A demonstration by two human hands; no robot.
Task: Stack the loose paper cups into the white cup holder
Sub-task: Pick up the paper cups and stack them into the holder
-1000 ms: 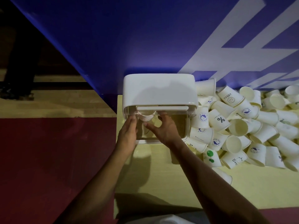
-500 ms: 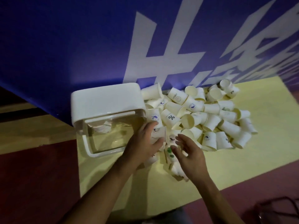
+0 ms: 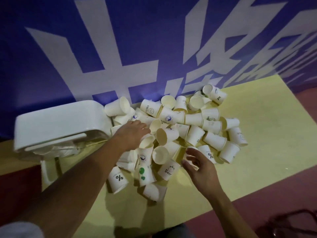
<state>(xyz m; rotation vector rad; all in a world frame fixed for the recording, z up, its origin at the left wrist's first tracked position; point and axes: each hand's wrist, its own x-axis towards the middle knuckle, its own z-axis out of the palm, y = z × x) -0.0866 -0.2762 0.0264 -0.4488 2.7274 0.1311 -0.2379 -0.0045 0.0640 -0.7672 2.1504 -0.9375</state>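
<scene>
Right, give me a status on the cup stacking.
Done: little to show; what sits inside the white cup holder is blurred. In hand: nothing gripped yet; the left hand reaches into the pile of loose cups, the right hand hovers open at its near edge. Left: nearly the whole pile.

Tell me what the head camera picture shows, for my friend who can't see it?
Two bare hands reach into a big pile of paper cups on a yellow mat: the left hand lies on the heap, and the right hand hovers open at its near edge. A white cup holder stands left of the pile, before a blue banner.
</scene>
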